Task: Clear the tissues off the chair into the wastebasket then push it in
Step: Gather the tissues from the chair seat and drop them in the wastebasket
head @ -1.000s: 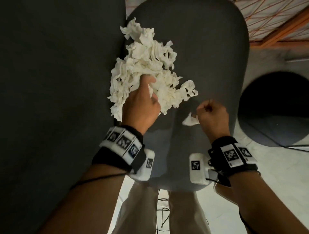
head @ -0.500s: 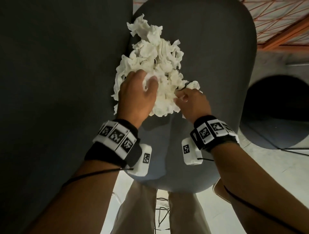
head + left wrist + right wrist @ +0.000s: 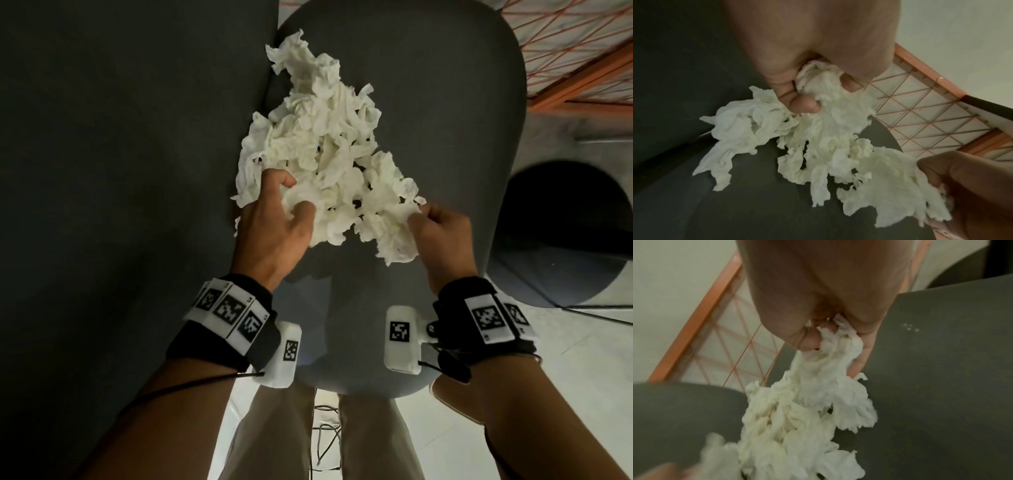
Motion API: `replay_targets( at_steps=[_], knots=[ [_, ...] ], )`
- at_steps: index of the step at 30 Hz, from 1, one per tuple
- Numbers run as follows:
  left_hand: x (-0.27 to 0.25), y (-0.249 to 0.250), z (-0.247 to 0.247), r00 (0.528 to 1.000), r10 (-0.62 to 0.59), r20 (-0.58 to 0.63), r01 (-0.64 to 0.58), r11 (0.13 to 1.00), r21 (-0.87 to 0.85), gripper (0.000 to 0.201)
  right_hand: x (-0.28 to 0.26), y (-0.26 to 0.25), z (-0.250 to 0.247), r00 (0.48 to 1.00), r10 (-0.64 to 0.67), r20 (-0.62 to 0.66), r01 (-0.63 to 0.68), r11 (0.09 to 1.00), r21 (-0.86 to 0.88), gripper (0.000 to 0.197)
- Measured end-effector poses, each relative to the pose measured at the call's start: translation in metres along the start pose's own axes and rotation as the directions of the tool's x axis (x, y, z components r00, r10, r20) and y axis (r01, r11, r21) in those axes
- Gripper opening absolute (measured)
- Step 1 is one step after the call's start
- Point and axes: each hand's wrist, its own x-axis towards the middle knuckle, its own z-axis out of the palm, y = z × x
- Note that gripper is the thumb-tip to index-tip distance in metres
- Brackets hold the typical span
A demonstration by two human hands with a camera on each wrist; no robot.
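Observation:
A heap of crumpled white tissues (image 3: 322, 147) hangs above the grey chair seat (image 3: 442, 113), lifted between both hands. My left hand (image 3: 274, 212) grips the heap's near left part, fingers and thumb curled into the paper (image 3: 818, 84). My right hand (image 3: 438, 229) pinches the heap's right end, tissue strands (image 3: 830, 344) running out from between its fingers. The dark round wastebasket (image 3: 568, 233) stands on the floor right of the chair. In the left wrist view the tissues (image 3: 818, 154) dangle over the seat (image 3: 735, 211).
A dark chair back or panel (image 3: 120, 171) fills the left side. An orange wire-grid rack (image 3: 582, 51) stands behind the chair at the upper right. My legs (image 3: 284, 438) and cables on the pale floor are below the seat's front edge.
My right hand picked up a stray piece near the seat's front, moved to the heap and took hold of its right end. Both hands now spread and lift the heap.

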Motion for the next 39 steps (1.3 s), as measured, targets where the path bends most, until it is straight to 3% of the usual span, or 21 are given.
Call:
replay_targets(
  at_steps=[5,9,10,13,15,16,19,22,25,30,35,39],
  knots=[
    [0.006,-0.002,0.013,0.996,0.015,0.088,-0.032,0.979,0.202,0.048,-0.008,0.004,-0.003,0.999,0.048,-0.001,-0.048,0.992,0.118,0.03],
    [0.015,-0.003,0.017,0.996,0.041,0.077,-0.066,0.933,0.353,0.038,-0.009,0.002,-0.002,0.988,0.146,0.048,-0.153,0.955,0.254,0.02],
    [0.016,-0.003,0.016,0.996,0.048,0.073,-0.07,0.937,0.341,0.036,-0.009,0.002,-0.003,0.985,0.162,0.065,-0.173,0.95,0.259,0.013],
    [0.017,-0.004,0.008,0.998,0.068,0.019,-0.07,0.978,0.195,0.033,-0.013,0.003,-0.005,0.979,0.166,0.117,-0.189,0.954,0.232,0.029],
    [0.012,-0.005,0.001,0.998,0.058,-0.019,-0.055,0.99,0.13,0.033,-0.015,0.006,-0.007,0.981,0.16,0.112,-0.181,0.96,0.212,0.019],
    [0.009,-0.007,-0.003,0.997,0.071,-0.038,-0.066,0.99,0.123,0.03,-0.016,0.008,-0.007,0.982,0.163,0.098,-0.18,0.964,0.194,0.013],
    [-0.003,-0.021,-0.011,0.979,0.172,-0.106,-0.155,0.977,0.15,0.019,-0.017,0.014,-0.009,0.98,0.193,0.055,-0.2,0.965,0.171,0.023],
    [-0.012,-0.035,-0.012,0.977,0.196,-0.088,-0.18,0.97,0.164,0.008,-0.02,0.017,-0.009,0.974,0.209,0.085,-0.224,0.943,0.245,0.029],
    [-0.019,-0.036,-0.007,0.992,0.122,-0.027,-0.119,0.989,0.092,0.034,-0.022,0.018,-0.01,0.982,0.176,0.071,-0.188,0.955,0.228,0.028],
    [-0.02,-0.022,0.011,0.998,0.025,0.059,-0.034,0.988,0.153,0.037,-0.02,0.025,-0.007,0.997,0.081,0.02,-0.081,0.996,0.019,0.014],
    [-0.001,-0.01,0.025,0.998,0.042,0.039,-0.051,0.951,0.304,0.059,-0.017,0.024,0.016,0.991,0.001,0.136,0.035,0.965,-0.259,0.044],
    [0.019,-0.012,0.027,0.998,0.059,0.034,-0.068,0.932,0.355,0.038,-0.011,0.023,0.033,0.978,0.044,0.202,0.058,0.88,-0.471,0.053]
  ],
)
